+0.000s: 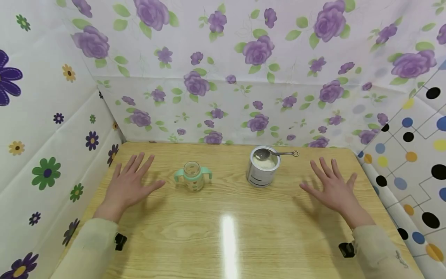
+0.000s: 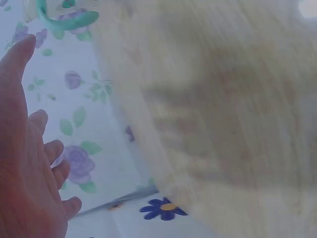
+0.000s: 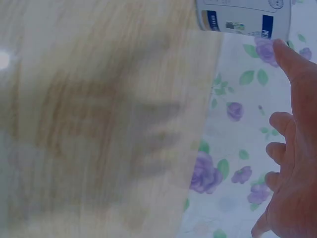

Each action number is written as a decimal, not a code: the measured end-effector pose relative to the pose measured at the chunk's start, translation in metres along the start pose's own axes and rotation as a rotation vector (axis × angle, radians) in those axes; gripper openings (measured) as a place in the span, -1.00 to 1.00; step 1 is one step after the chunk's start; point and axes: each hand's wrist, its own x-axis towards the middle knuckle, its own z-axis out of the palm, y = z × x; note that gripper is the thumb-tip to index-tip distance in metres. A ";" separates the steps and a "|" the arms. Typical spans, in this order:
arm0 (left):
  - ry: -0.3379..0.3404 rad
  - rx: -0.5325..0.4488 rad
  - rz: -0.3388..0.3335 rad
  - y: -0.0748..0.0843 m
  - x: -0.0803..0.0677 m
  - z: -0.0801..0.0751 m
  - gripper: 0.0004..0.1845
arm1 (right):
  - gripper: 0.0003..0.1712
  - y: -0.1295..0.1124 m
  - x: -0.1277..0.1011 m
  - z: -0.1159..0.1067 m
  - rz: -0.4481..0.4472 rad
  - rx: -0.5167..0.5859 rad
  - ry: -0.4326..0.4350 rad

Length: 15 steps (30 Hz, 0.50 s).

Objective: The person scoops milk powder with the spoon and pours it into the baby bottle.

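A small clear baby bottle [image 1: 192, 176] with mint-green handles stands open on the wooden table [image 1: 223, 232], left of centre; one of its handles [image 2: 67, 20] shows in the left wrist view. To its right stands an open tin [image 1: 263, 169] of white powder with a metal spoon [image 1: 275, 154] resting across its rim; the tin [image 3: 242, 16] shows its labelled side in the right wrist view. My left hand [image 1: 129, 182] is spread flat over the table left of the bottle, holding nothing. My right hand [image 1: 332, 186] is spread the same way right of the tin.
Flower-patterned sheets wall the table: purple roses at the back [image 1: 223, 108], daisies on the left [image 1: 45, 170], coloured dots on the right [image 1: 411, 155]. A bright glare streak [image 1: 228, 240] lies on the near table. Cream sleeves cover both forearms.
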 end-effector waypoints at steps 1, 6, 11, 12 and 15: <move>0.001 0.001 0.003 0.002 0.001 -0.003 0.13 | 0.16 -0.002 0.001 -0.003 -0.002 0.005 0.003; 0.012 -0.005 0.035 0.021 0.012 -0.019 0.12 | 0.15 -0.012 0.009 -0.021 -0.008 0.031 0.018; 0.033 0.005 0.084 0.045 0.027 -0.035 0.12 | 0.15 -0.024 0.017 -0.037 -0.020 0.055 0.026; 0.036 0.008 0.094 0.050 0.029 -0.038 0.12 | 0.15 -0.026 0.019 -0.040 -0.024 0.058 0.027; 0.040 0.018 0.123 0.066 0.038 -0.045 0.11 | 0.15 -0.033 0.024 -0.046 -0.038 0.061 0.034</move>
